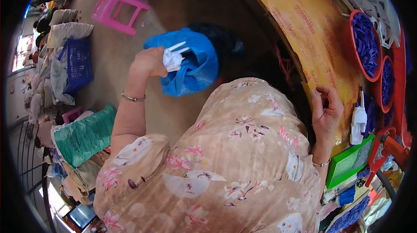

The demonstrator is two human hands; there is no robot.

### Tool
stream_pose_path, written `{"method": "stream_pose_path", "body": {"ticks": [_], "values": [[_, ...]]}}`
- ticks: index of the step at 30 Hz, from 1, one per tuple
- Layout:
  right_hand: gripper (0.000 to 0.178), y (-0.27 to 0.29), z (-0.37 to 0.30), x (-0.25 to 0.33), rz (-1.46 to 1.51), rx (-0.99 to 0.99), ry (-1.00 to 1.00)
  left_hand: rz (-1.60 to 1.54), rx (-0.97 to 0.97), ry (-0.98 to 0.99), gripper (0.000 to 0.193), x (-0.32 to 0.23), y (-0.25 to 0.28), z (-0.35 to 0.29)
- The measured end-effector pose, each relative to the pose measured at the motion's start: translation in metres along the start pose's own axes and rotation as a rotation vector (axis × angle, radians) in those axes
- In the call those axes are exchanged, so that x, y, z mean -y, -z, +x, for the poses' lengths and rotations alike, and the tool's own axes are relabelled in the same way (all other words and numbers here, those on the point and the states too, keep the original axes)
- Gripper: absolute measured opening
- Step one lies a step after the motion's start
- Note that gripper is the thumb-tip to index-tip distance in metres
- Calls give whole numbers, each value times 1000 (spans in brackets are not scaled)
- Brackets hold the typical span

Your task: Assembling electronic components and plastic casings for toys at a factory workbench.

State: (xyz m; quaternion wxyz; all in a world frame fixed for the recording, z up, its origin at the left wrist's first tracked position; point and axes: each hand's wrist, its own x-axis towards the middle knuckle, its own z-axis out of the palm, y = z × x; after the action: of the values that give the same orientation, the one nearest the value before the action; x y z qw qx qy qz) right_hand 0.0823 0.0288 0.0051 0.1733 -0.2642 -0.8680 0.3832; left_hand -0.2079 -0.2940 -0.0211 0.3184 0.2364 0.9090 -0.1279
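Note:
My left hand (150,61) is stretched out to the left, its fingers closed round a white bundle (173,60) with thin prongs sticking out; I cannot make out its exact kind. Below it on the floor stands a blue woven sack (202,65) with its mouth folded open. At the edge of the yellow-covered table (304,28), my right hand (326,106) has loosely bent fingers, a gap between thumb and forefinger, and nothing visible in it. Just right of that hand lies a white piece (358,122) with a slim pen-like tip.
Red tubs (354,59) of purple pieces line the table's right side. Nearer me are a green-framed tray (349,163) and an orange-handled tool (395,148). A pink stool (119,11), a blue crate (78,65) and a green bundle (84,135) stand on the left.

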Motion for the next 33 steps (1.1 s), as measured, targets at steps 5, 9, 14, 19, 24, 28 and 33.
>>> {"method": "stream_pose_path", "body": {"ticks": [5, 9, 14, 19, 24, 28, 33], "values": [[6, -6, 5, 4, 19, 33, 29, 45, 417, 63, 58, 48, -94, 55], [7, -9, 6, 3, -11, 63, 24, -505, 138, -124, 72, 2, -137, 90], [9, -33, 25, 32, 51, 164, 172, -629, 109, -266, 77, -71, -74, 73], [33, -126, 72, 24, -174, 550, 40, -675, 76, -473, 64, -108, -80, 99], [24, -198, 108, -17, -500, 655, -41, -703, 146, -466, 61, -112, -110, 115], [20, -197, 107, -26, -604, 663, -133, -562, 338, -434, 69, -127, -114, 105], [12, -182, 97, -21, -492, 653, -97, -424, 339, -309, 76, -131, -104, 127]]}}
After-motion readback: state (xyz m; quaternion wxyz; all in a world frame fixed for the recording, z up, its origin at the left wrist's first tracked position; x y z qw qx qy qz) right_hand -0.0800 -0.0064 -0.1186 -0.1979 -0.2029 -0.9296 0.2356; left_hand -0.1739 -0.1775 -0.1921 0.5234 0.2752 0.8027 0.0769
